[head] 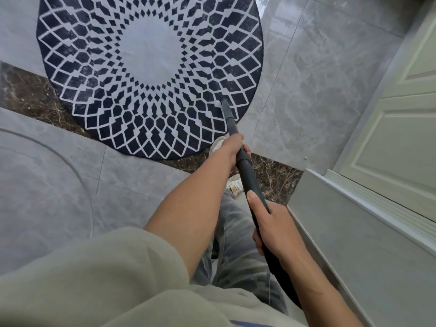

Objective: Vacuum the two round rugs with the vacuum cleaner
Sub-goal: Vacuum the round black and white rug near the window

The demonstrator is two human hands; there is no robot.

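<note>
A round rug (151, 55) with a dark blue and pale grey diamond pattern lies on the tiled floor ahead of me. The dark vacuum tube (247, 175) runs from my lap out to the rug, and its narrow nozzle tip (224, 103) touches the rug's lower right part. My left hand (230, 149) grips the tube further along, near the rug's edge. My right hand (274, 226) grips the tube closer to my body, thumb lying along it. Only one rug is in view, and the vacuum's body is hidden.
A pale panelled door (401, 128) and a grey ledge (354, 232) stand close on my right. A dark marbled floor strip (26, 93) crosses under the rug. My shoes (234, 185) stand at the rug's near edge. Grey tiles (318, 74) spread around.
</note>
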